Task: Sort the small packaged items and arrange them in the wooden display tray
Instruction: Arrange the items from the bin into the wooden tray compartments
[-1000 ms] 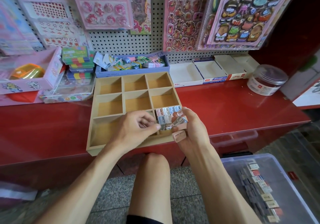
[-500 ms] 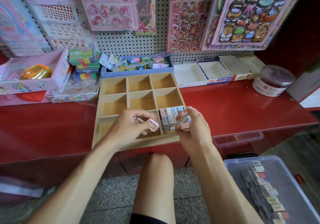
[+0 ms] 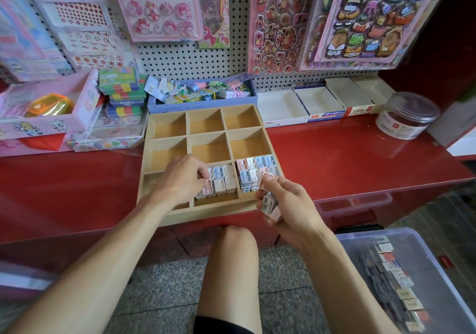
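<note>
Tan wooden tray [image 3: 164,124], pastel pink, blue, white packets [image 3: 256,170], glossy red counter [image 3: 334,158]

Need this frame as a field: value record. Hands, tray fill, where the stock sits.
left hand: pinches a pink packet, at the front-middle cell
right hand: holds a few packets, at the tray's front right corner
tray: wooden, three by three cells, on the red counter
front-middle cell: partly filled with upright packets
front-right cell: packed with upright packets
back six cells: empty
front-left cell: mostly hidden by the left hand
bin: clear plastic, on the floor at right, more packets inside
</note>
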